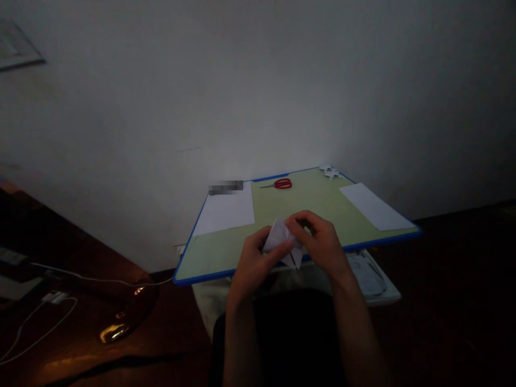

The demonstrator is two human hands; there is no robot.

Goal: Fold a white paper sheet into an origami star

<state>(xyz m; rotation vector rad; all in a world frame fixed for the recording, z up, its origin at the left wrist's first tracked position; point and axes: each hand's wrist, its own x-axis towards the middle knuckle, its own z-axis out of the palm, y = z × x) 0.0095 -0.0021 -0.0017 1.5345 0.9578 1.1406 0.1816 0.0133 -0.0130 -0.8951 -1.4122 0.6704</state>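
Both of my hands hold a piece of folded white paper [277, 235] above the near edge of the table. It has creases, and a pointed flap hangs at its lower end. My left hand [256, 259] grips the paper from the left, thumb lying across its front. At the upper right of the paper, my right hand [316, 236] pinches with thumb and forefinger. Part of the paper is hidden behind the fingers.
The green tabletop [306, 196] has a blue rim. Red-handled scissors [282, 184] lie near its far edge. White sheets [226, 212] lie on the left, another sheet [373, 207] on the right. Folded paper pieces [331, 172] sit at the far right corner. A drawer [373, 279] juts out below.
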